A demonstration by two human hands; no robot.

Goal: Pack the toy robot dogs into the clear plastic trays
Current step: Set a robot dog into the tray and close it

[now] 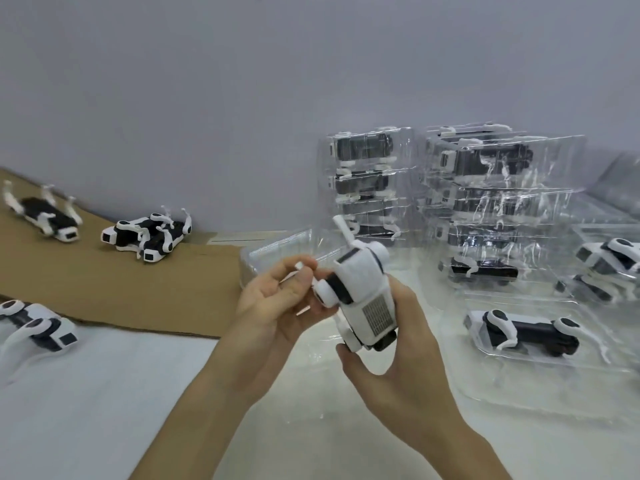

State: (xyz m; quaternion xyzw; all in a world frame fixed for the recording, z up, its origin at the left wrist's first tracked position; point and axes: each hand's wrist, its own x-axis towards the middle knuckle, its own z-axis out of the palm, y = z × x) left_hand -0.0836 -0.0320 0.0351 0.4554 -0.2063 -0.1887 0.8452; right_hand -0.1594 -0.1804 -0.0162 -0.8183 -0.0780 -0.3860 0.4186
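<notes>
From my feed I see a plain, pale grey wall filling the upper half of the view, unmarked and evenly lit. Below it runs a white tabletop with a soft sheen on its right part. A brown cardboard sheet lies flat on the tabletop at the left, its far edge meeting the wall.

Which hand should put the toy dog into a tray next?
Probably right: the right hand holds the toy dog underneath, and the open tray lies on that side. The left hand only pinches a leg.
</notes>
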